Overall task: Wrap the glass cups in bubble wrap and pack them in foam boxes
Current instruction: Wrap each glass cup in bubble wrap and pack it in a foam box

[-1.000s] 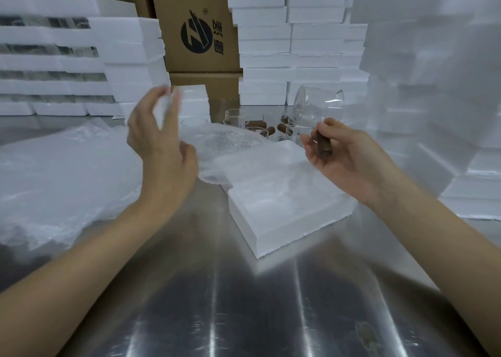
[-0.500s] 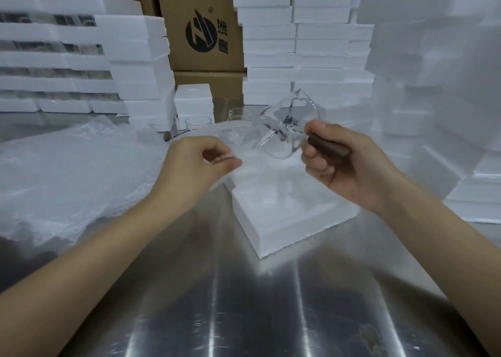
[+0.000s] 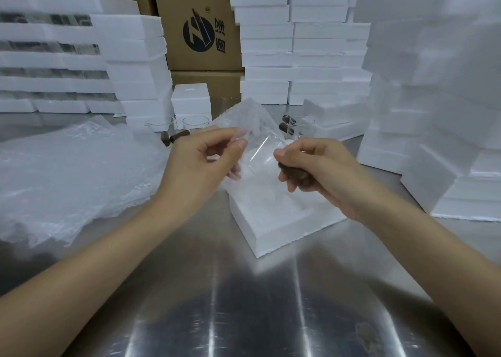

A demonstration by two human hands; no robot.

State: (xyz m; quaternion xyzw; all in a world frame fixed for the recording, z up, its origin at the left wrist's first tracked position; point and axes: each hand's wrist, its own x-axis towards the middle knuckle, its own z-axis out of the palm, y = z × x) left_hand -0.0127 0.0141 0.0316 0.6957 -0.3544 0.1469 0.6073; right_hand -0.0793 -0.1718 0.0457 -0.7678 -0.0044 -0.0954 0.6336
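Note:
My right hand grips the dark wooden handle of a clear glass cup, held in the air over an open white foam box on the steel table. My left hand pinches a sheet of bubble wrap against the cup's left side; the sheet rises behind and over the glass. The cup's body is hard to make out through the wrap. More glass cups with brown handles stand at the back left and back right.
A large pile of bubble wrap covers the table's left. Stacks of white foam boxes wall in the right, with more foam stacks at the back. A cardboard carton stands behind. Bare steel table lies near me.
My left hand came down from its raised open pose, pinched the bubble wrap and brought it up against the cup. My right hand lowered the cup toward the middle, over the foam box.

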